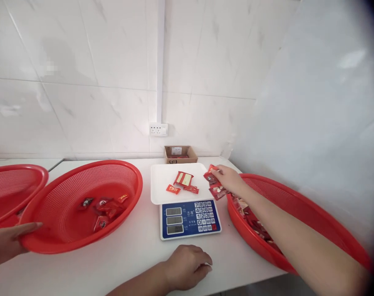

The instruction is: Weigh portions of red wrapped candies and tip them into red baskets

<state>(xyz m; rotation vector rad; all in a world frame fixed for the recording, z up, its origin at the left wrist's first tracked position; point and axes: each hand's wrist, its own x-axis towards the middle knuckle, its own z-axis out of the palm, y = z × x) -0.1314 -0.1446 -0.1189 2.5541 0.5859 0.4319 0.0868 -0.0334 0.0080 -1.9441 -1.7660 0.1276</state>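
Observation:
My right hand (228, 177) pinches red snack packets (218, 191) at the right edge of the scale's white tray (156, 181). On that tray lie a red-and-cream packet (183, 179) and two small red packets. The blue keypad panel of the scale (189, 218) faces me. In front of it my left hand (188, 267) rests on the table, fingers curled in, with nothing visible in them. A red basket (316, 205) holding many packets stands under my right forearm.
Another red basket (82, 242) with several packets stands on the left, another person's hand (10, 242) at its rim. Part of a further red basket (17, 197) shows at the far left. A small cardboard box (181, 154) sits behind the scale, below a wall socket (159, 129).

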